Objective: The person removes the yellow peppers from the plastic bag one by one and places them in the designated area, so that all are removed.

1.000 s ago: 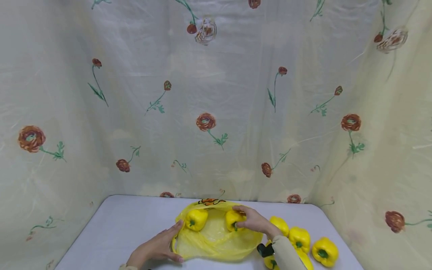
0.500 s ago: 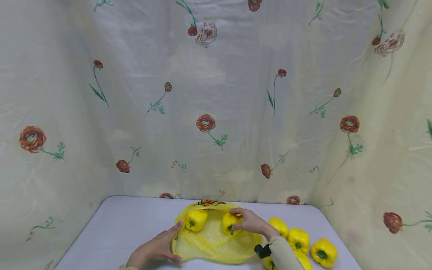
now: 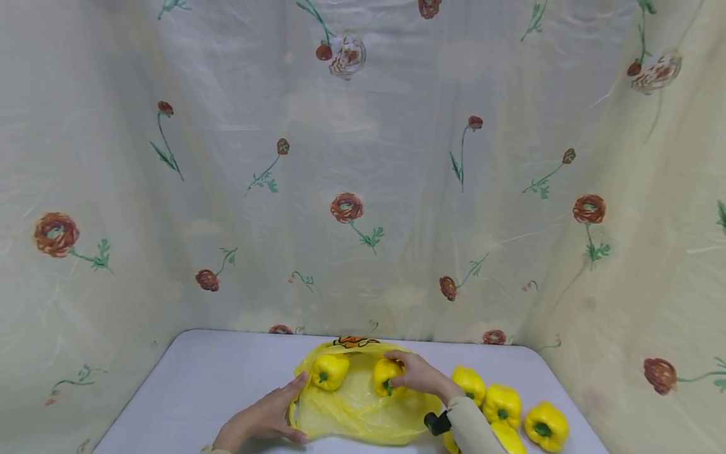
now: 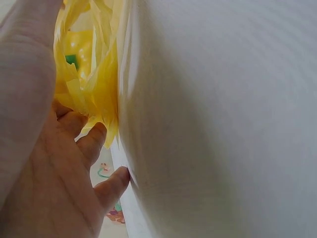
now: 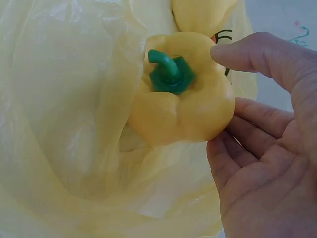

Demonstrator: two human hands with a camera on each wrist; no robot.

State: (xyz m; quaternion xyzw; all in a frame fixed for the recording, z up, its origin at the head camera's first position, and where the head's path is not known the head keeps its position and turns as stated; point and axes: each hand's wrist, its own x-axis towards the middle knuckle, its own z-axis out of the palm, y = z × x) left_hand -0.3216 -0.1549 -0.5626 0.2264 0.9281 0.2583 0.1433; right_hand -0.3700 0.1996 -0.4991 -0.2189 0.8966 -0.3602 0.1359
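A yellow plastic bag (image 3: 340, 413) lies spread with its mouth open on the table. One yellow bell pepper (image 3: 330, 371) rests inside it at the left. My right hand (image 3: 422, 374) grips a second yellow bell pepper (image 3: 383, 376) in the bag's right part; in the right wrist view, thumb and fingers bracket its side, and its green stem (image 5: 169, 73) shows. At the bag's left edge, my left hand (image 3: 263, 413) has its thumb and fingers spread, fingertips touching the plastic. The left wrist view shows those fingers (image 4: 91, 141) against the bag, loosely bent.
Several more yellow bell peppers (image 3: 502, 405) sit together on the table right of the bag, partly behind the right sleeve (image 3: 473, 424). A flower-printed curtain (image 3: 397, 239) surrounds the white table (image 3: 227, 359) at the back and sides.
My right hand has shifted slightly left with its bell pepper, deeper over the bag, then held about still. The left hand has kept its place at the bag's edge.
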